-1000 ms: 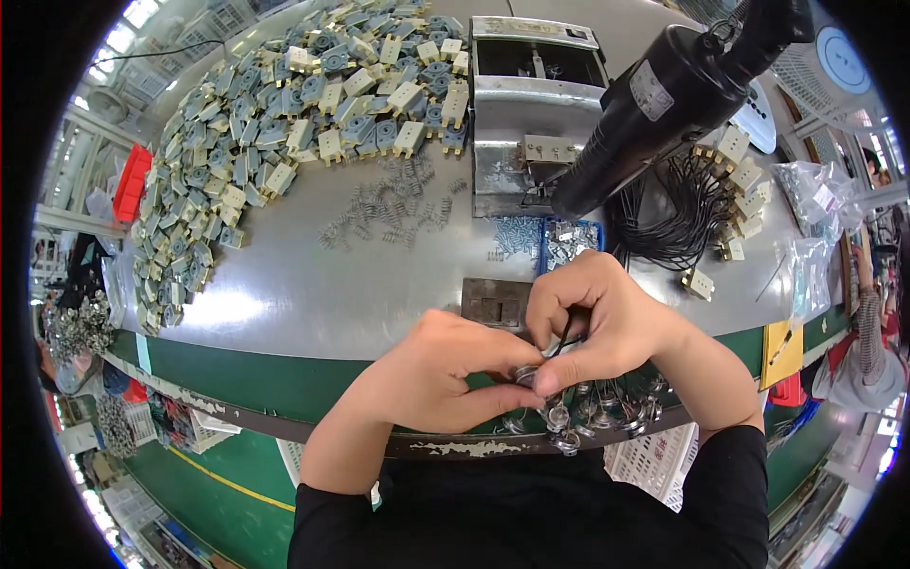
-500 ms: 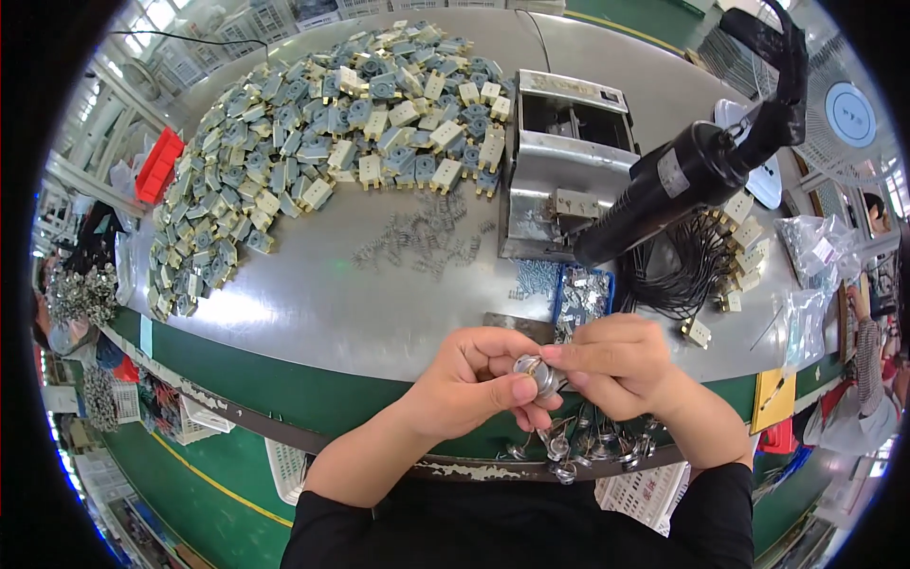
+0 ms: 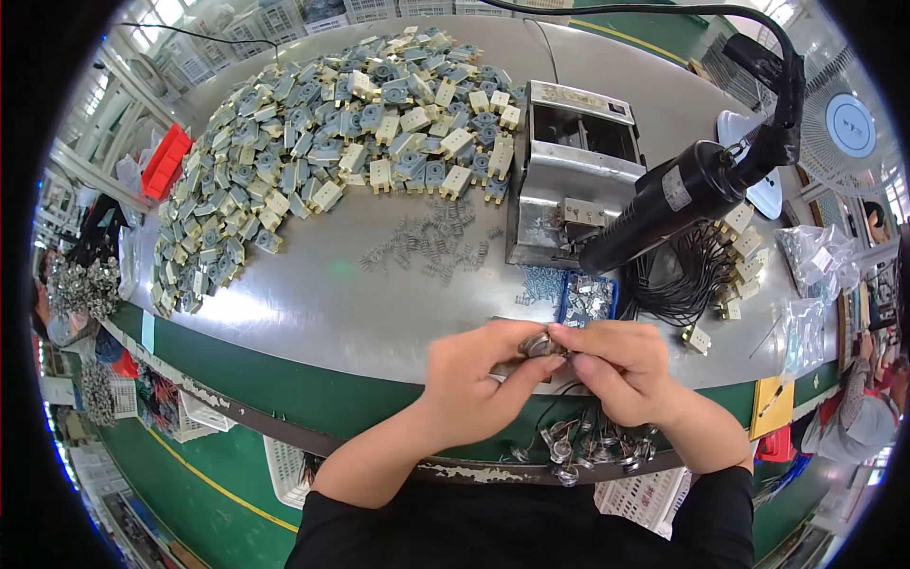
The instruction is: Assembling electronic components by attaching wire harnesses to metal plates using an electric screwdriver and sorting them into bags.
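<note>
Between my hands, over the table's near edge, is a small round silvery metal part [image 3: 538,346]. My left hand [image 3: 488,370] grips it between thumb and fingers. My right hand [image 3: 621,365] is closed in a pinch at the part's right side; what exactly its fingertips hold is partly hidden. Below the hands, at the green table edge, lie several similar round metal parts [image 3: 588,446] with thin dark leads. A blue tray [image 3: 588,300] of small metal pieces stands just beyond my right hand, with a scatter of small screws [image 3: 540,284] to its left.
A large heap of grey-and-cream switch-like blocks [image 3: 332,133] covers the far left. Loose springs [image 3: 431,242] lie before it. A metal fixture [image 3: 573,180] and a hanging black power screwdriver [image 3: 664,204] stand right of centre, near coiled black wires [image 3: 673,289]. A fan [image 3: 848,123] is far right.
Both hands have moved slightly up and away from me with the round part, which has turned and is more covered by my fingers. The view has shifted slightly.
</note>
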`<act>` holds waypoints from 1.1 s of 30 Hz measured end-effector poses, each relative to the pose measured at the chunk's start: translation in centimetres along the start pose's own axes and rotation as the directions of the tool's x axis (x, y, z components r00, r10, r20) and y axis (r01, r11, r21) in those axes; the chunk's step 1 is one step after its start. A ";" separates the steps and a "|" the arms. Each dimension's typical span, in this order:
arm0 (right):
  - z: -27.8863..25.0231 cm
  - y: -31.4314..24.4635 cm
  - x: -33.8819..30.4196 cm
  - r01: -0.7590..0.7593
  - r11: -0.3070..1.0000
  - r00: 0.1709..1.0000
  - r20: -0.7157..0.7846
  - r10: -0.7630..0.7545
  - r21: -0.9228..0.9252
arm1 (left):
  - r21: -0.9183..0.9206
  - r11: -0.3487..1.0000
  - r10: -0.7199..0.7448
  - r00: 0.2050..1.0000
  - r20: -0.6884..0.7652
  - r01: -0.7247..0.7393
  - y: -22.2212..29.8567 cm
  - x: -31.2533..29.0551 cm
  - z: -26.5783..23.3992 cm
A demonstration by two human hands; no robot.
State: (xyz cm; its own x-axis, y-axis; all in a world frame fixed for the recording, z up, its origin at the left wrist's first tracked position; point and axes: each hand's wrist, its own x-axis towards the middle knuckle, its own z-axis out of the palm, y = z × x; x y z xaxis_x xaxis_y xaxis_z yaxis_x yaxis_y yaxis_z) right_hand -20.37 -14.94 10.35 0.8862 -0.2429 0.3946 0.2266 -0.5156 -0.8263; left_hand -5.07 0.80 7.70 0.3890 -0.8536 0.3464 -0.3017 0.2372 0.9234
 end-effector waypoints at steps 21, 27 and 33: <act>-1.0 -0.8 1.0 -0.146 0.985 0.966 0.203 0.162 -0.093 | -0.551 0.643 -0.389 0.846 0.364 0.532 -0.7 0.5 -3.2; -1.5 -1.3 1.2 -0.270 0.945 0.902 0.295 0.315 -0.184 | -0.436 0.746 -0.376 0.859 0.346 0.503 0.3 -0.6 -5.6; -2.0 1.9 -2.3 -0.223 0.752 0.957 0.007 0.290 -0.621 | 0.746 0.547 -0.005 0.893 -0.451 0.380 -4.7 -0.2 -17.3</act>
State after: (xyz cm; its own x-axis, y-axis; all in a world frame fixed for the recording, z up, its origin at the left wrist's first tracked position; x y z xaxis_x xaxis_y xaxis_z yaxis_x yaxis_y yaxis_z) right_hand -22.79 -17.00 8.62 0.9166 -0.3763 0.1355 -0.2782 -0.8433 -0.4598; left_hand 11.25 7.90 6.17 0.7411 -0.5543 0.3789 -0.6666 -0.5402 0.5136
